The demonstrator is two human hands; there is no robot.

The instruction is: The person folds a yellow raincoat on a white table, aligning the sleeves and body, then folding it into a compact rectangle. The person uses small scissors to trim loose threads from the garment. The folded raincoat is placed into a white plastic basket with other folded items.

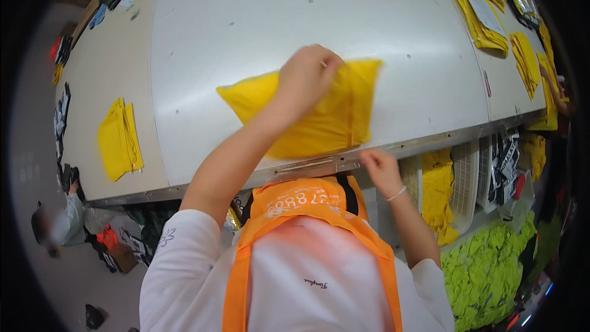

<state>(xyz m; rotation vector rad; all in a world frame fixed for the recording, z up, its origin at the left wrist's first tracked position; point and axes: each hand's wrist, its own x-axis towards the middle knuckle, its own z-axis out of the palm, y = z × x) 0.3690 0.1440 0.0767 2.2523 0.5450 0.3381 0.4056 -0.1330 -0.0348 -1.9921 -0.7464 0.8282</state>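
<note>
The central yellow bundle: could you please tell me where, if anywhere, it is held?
It cannot be told: the left hand is blurred over the yellow bundle, near its upper edge. The right hand appears apart.

The broad pale-grey surface [246,12] looked smooth and faintly glossy, its long straight edge strip [430,141] scuffed metal; the yellow rectangular cloth bundle [329,122] looked matt, the white latticed bin [466,184] plastic.

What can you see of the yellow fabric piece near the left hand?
The yellow, flat, four-sided fabric piece looks soft and folded, with a darker line down its right part. It appears to rest on the pale, smooth table, close to the near edge. The left hand is over its upper part; blur hides any grip.
</note>
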